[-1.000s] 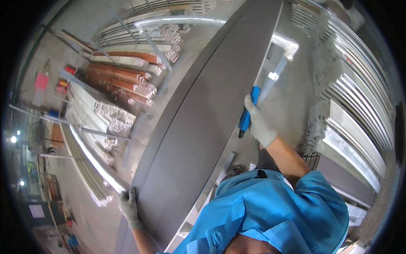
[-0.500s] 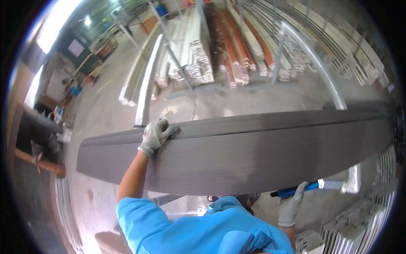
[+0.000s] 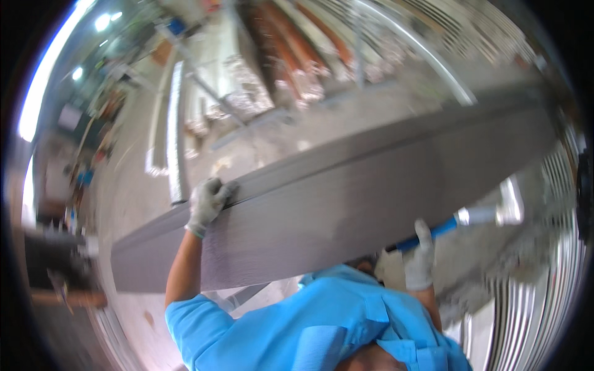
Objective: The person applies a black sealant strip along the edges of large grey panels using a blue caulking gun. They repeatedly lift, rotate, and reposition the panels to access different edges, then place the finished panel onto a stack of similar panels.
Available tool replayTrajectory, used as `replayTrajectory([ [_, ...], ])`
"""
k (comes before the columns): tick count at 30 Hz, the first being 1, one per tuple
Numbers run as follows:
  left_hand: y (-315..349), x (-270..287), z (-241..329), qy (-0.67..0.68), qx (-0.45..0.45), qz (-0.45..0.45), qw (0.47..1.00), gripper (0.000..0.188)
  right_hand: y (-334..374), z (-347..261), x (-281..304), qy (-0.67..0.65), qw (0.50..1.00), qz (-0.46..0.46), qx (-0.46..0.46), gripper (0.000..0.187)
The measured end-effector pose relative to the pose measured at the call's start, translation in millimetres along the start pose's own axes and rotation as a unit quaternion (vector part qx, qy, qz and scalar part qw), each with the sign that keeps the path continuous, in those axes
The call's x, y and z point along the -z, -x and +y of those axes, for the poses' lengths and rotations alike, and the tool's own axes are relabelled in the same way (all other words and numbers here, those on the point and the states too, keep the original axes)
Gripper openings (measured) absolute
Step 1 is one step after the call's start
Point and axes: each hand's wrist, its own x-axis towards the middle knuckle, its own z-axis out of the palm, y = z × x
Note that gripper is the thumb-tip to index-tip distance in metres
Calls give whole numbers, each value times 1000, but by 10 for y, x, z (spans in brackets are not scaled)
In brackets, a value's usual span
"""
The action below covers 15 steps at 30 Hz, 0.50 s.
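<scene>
Panel (image 3: 346, 198) more slanted than just before

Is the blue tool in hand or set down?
In hand: the right hand grips the blue tool, thumb across it, beside the panel's near edge.

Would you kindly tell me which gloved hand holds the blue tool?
The right hand holds the blue tool; the left hand touches the dark panel near its far edge.
</scene>
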Motion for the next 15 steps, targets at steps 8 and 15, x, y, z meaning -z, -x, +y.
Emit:
replayTrajectory([
  [8,-430,-26,-224,51,-17,-127,990,75,-13,86,-66,-35,989,-55,129,47],
  [15,-559,138,-364,113,-12,-203,972,82,-64,148,-7,-23,992,-34,120,70],
])
